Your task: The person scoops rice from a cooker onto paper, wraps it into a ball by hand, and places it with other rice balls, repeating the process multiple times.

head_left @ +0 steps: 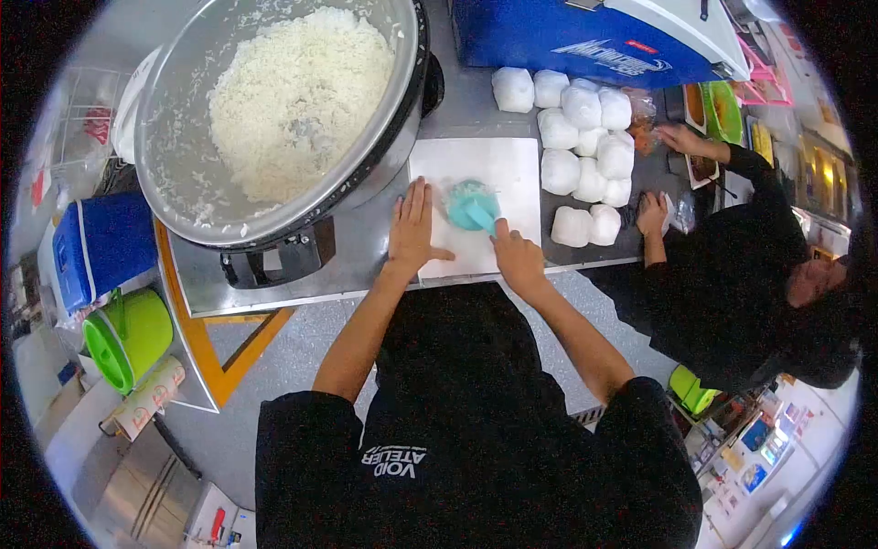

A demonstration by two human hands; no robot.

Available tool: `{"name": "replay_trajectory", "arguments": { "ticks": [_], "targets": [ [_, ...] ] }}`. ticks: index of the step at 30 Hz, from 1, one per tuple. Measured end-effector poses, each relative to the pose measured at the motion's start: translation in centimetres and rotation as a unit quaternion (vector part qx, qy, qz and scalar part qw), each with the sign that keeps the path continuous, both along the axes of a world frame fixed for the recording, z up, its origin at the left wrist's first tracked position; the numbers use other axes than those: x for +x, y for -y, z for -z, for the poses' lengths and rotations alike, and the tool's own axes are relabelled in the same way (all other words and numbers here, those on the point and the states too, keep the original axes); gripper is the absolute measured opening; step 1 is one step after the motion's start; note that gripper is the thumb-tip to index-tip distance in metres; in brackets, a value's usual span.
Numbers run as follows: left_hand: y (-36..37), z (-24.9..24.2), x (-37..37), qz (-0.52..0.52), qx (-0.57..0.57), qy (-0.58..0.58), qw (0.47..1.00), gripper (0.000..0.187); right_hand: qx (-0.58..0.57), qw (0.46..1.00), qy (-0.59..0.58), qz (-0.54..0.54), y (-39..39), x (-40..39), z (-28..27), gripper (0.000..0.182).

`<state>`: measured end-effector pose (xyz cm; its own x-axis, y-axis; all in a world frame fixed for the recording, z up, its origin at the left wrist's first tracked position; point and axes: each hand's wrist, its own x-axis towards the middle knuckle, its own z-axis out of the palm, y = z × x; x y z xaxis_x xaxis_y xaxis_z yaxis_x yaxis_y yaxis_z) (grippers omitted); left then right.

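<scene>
White paper sheets (476, 162) lie on the steel counter in front of me. My right hand (519, 261) grips the handle of a turquoise scoop (473, 205), whose round head is down on the paper. A little white rice shows around the scoop's head. My left hand (416, 224) rests on the paper's left edge, fingers together and stretched out, thumb apart, holding nothing. To the upper left stands a large metal pot (174, 197) with a mound of white rice (302, 101) in it. Several white wrapped bundles (583, 105) sit right of the paper.
At the right, a co-worker in black (732, 265) has both hands over the counter by the bundles and food containers. A blue cooler box (585, 41) stands at the back. On the left are another blue box (105, 247) and a green bucket (133, 339).
</scene>
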<state>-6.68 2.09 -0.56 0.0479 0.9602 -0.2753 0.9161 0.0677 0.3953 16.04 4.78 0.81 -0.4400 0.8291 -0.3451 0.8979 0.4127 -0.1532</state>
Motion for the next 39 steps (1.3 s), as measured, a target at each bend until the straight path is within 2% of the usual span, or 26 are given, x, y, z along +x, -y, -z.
{"name": "replay_trajectory", "arguments": {
  "ticks": [4, 7, 10, 14, 17, 20, 21, 23, 24, 25, 26, 28, 29, 30, 31, 34, 37, 39],
  "targets": [
    [-0.1, 0.2, 0.4, -0.001, 0.006, -0.001, 1.000, 0.145, -0.037, 0.999, -0.018, 0.021, -0.9, 0.7, 1.0, 0.030],
    [0.2, 0.2, 0.8, 0.007, 0.012, -0.022, 1.000, 0.144, -0.039, 0.990, -0.126, 0.048, -0.4, 1.1, 1.3, 0.029],
    [0.1, -0.3, 1.1, 0.006, 0.007, -0.029, 1.000, 0.143, -0.060, 0.977, -0.178, 0.105, 1.0, 1.7, 0.9, 0.029],
    [0.4, -0.4, 1.4, 0.018, -0.001, -0.024, 1.000, 0.141, -0.069, 0.969, -0.214, 0.098, 0.9, 2.5, 0.6, 0.031],
    [-0.1, -1.4, 1.1, 0.024, -0.019, -0.022, 0.999, 0.122, -0.069, 0.961, -0.251, 0.096, -0.2, 2.6, -2.1, 0.031],
    [-1.6, -1.6, -0.5, 0.015, 0.021, -0.013, 1.000, 0.087, 0.025, 0.925, -0.371, 0.081, -2.5, 2.6, -7.9, 0.029],
    [-2.6, -1.6, -0.8, 0.010, 0.085, 0.008, 0.996, 0.060, 0.019, 0.906, -0.410, 0.105, -3.6, 2.1, -10.7, 0.025],
    [-6.6, -4.9, 0.2, -0.004, -0.068, 0.000, 0.998, 0.055, 0.043, 0.895, -0.441, 0.051, -6.3, 0.6, -16.9, 0.026],
    [-8.3, -5.9, 0.6, -0.012, -0.145, -0.004, 0.989, 0.054, 0.097, 0.881, -0.462, -0.004, -7.8, -0.7, -19.8, 0.030],
    [-9.1, -3.6, 0.4, 0.011, 0.004, 0.040, 0.999, 0.049, 0.149, 0.862, -0.481, -0.059, -9.2, -2.2, -22.4, 0.033],
    [-9.6, 0.5, 0.1, 0.035, 0.155, 0.082, 0.984, 0.045, 0.155, 0.844, -0.506, -0.087, -10.4, -3.9, -24.9, 0.037],
    [-10.9, 5.2, 0.4, 0.061, 0.191, 0.004, 0.980, 0.037, 0.174, 0.808, -0.547, -0.135, -12.7, -7.7, -28.2, 0.042],
    [-11.0, 4.7, 0.7, 0.067, 0.144, -0.023, 0.987, 0.034, 0.185, 0.791, -0.563, -0.155, -13.7, -9.6, -29.2, 0.044],
    [-11.2, 3.9, 0.9, 0.073, 0.095, -0.051, 0.991, 0.032, 0.201, 0.806, -0.534, -0.161, -14.5, -11.4, -29.8, 0.044],
    [-11.8, 1.2, 1.2, 0.064, 0.014, -0.023, 0.998, 0.030, 0.216, 0.820, -0.503, -0.167, -15.2, -13.0, -30.3, 0.045],
    [-10.8, 5.2, 1.1, 0.037, 0.260, 0.060, 0.963, 0.025, 0.235, 0.863, -0.369, -0.252, -17.4, -17.5, -30.5, 0.042],
    [-11.1, 5.9, 1.3, 0.041, 0.251, 0.029, 0.967, 0.026, 0.164, 0.908, -0.279, -0.265, -18.1, -20.9, -29.8, 0.037],
    [-11.1, 5.8, 1.4, 0.046, 0.243, 0.030, 0.968, 0.026, 0.224, 0.844, -0.392, -0.291, -18.4, -20.1, -28.5, 0.034]
  ]
}}
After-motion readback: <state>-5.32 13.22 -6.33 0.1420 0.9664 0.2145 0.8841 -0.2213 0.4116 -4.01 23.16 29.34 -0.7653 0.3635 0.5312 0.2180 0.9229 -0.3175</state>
